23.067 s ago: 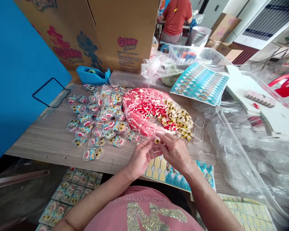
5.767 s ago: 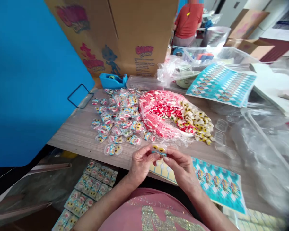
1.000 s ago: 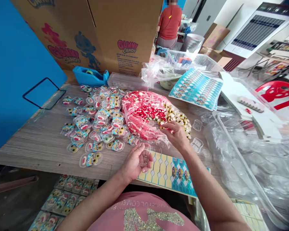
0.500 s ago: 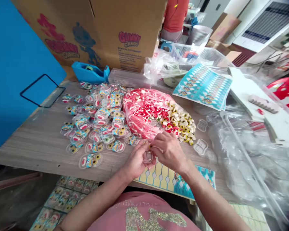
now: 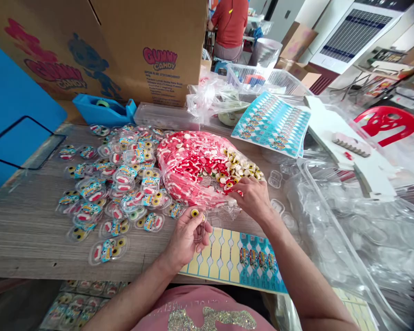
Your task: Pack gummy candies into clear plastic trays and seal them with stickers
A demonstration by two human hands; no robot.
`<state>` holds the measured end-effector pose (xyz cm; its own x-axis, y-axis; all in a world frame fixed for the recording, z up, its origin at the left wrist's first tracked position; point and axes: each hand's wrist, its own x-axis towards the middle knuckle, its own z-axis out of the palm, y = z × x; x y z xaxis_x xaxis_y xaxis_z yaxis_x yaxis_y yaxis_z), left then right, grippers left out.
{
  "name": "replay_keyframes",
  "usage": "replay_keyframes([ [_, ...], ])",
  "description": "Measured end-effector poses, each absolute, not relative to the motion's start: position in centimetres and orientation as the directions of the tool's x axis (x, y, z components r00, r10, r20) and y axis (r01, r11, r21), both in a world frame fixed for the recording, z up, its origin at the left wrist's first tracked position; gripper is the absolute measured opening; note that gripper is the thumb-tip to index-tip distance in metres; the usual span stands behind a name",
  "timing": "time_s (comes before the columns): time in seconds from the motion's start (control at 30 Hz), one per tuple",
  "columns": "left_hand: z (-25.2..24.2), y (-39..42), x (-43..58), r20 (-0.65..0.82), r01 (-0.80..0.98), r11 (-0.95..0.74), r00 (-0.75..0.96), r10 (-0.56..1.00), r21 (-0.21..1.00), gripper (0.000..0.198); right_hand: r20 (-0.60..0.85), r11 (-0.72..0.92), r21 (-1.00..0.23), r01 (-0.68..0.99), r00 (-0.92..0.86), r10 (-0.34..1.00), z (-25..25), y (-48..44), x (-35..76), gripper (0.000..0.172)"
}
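My left hand (image 5: 186, 233) holds a small clear plastic candy container (image 5: 200, 232) above the table edge. A yellow eye-shaped gummy (image 5: 194, 213) shows in it by the thumb. My right hand (image 5: 253, 195) reaches into the opened candy bag (image 5: 179, 184), fingertips pinched around a gummy candy among the red and yellow pieces; the palm side is hidden. Red lip-like gummies (image 5: 207, 163) and yellow eye gummies (image 5: 239, 163) lie heaped in the bag. Below my hands lies a label sheet (image 5: 258, 266), its left part peeled to bare backing. Filled, labelled containers (image 5: 108, 248) pile up on the left.
A large cardboard box (image 5: 131, 41) and a blue tape dispenser (image 5: 101, 110) stand at the back. Label sheets (image 5: 272, 124) lie back right. A big clear bin (image 5: 348, 248) of empty containers fills the right side. A person in red (image 5: 229, 27) sits beyond.
My right hand has left the container and moved up and right to the candy heap. My left hand still holds the container, now turned with the eye gummy showing. The view has shifted right.
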<state>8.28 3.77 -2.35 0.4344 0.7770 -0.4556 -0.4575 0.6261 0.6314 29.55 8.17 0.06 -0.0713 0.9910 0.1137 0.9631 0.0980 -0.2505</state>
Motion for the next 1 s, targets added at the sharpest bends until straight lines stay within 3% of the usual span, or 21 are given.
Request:
replay_keyframes([
  [0.07,-2.3,3.7,8.4,-0.436,-0.47,0.625,0.455,0.776,0.623,0.031,0.0,0.101,-0.053,0.993,-0.101,0.995,0.0,8.9,29.9,0.025],
  [0.17,-2.2,3.6,8.3,-0.406,-0.511,0.645,0.508,0.76,0.568,0.031,-0.007,0.106,-0.022,0.994,-0.106,0.994,-0.4,9.3,29.9,0.026],
  [0.23,-2.1,3.6,7.8,-0.403,-0.543,0.66,0.525,0.75,0.52,0.033,0.074,0.061,-0.121,0.991,-0.052,0.996,-0.6,8.9,30.1,0.026],
  [0.3,-2.0,3.7,7.4,-0.416,-0.562,0.67,0.526,0.742,0.484,0.036,0.154,0.075,-0.333,0.94,-0.024,0.988,-0.3,8.1,30.2,0.023],
  [0.37,-1.8,3.8,7.1,-0.421,-0.572,0.674,0.526,0.739,0.467,0.038,0.184,0.168,-0.568,0.806,-0.075,0.98,0.4,7.0,29.6,0.02],
  [0.43,-1.6,3.8,7.1,-0.411,-0.576,0.675,0.536,0.738,0.46,0.038,0.188,0.276,-0.691,0.668,-0.202,0.961,1.6,5.6,28.2,0.019],
  [0.5,-1.4,3.7,7.3,-0.389,-0.594,0.671,0.547,0.741,0.444,0.037,0.173,0.369,-0.676,0.638,-0.349,0.921,2.7,4.3,26.2,0.02],
  [0.6,-1.1,3.4,7.3,-0.384,-0.641,0.648,0.523,0.761,0.412,0.031,0.127,0.481,-0.512,0.712,-0.491,0.862,3.7,2.9,23.2,0.019],
  [0.7,-1.0,2.8,6.7,-0.411,-0.666,0.616,0.465,0.784,0.421,0.027,0.12,0.517,-0.366,0.774,-0.512,0.851,3.4,2.4,21.5,0.013],
  [0.8,-1.0,2.2,6.1,-0.403,-0.668,0.588,0.435,0.805,0.455,0.031,0.158,0.486,-0.302,0.82,-0.46,0.874,2.5,2.1,20.3,0.01],
  [0.9,-1.3,1.5,5.5,-0.42,-0.655,0.574,0.4,0.815,0.491,0.04,0.187,0.453,-0.312,0.835,-0.414,0.891,1.6,1.1,19.1,0.015],
  [1.0,-1.7,1.0,4.6,-0.444,-0.61,0.582,0.382,0.811,0.538,0.051,0.244,0.449,-0.471,0.759,-0.377,0.893,0.9,-0.2,18.8,0.019],
])
